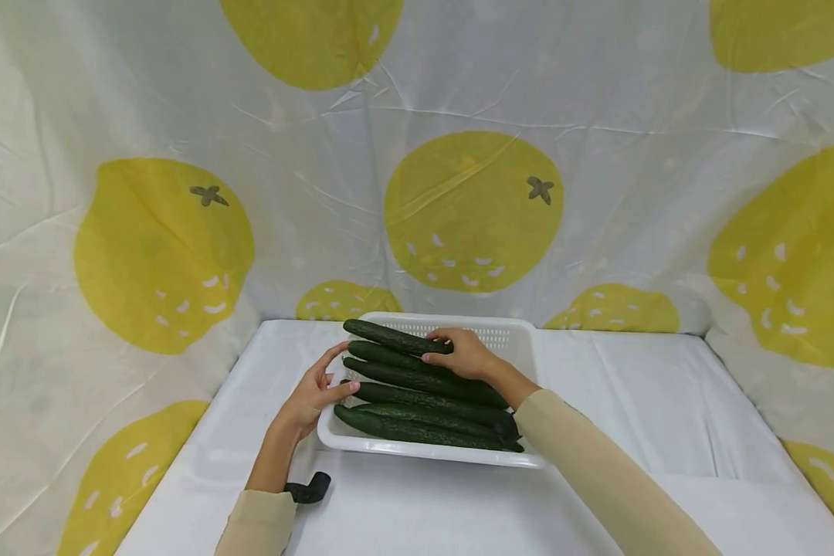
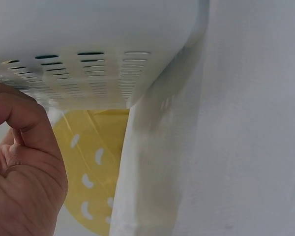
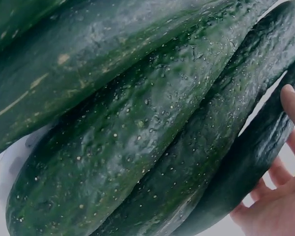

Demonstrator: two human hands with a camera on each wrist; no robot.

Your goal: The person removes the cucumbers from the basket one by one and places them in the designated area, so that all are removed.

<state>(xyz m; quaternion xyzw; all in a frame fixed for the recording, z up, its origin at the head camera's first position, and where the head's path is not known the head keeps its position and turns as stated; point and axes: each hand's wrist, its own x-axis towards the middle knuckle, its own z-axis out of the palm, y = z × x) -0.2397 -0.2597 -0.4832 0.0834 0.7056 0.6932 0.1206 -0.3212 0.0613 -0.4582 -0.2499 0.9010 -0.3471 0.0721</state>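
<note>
A white plastic basket (image 1: 431, 446) with slotted walls holds several long, dark green cucumbers (image 1: 424, 399), lying side by side. My right hand (image 1: 467, 354) pinches the rearmost cucumber (image 1: 389, 334) near its right end, thumb in front and fingers behind. In the right wrist view, the right hand (image 3: 278, 209) has its thumb and fingers on opposite sides of that cucumber (image 3: 236, 172). At the basket's left side, my left hand (image 1: 311, 395) grips the rim, its thumb reaching over by the cucumber ends. The left wrist view has the left hand (image 2: 24, 162) curled beside the slotted wall (image 2: 93, 69).
The basket rests on a white-covered table (image 1: 618, 401). A pale curtain (image 1: 320, 216) with large yellow fruit prints stands behind and at both sides. A black curved piece (image 1: 309, 488) sits at the left wrist.
</note>
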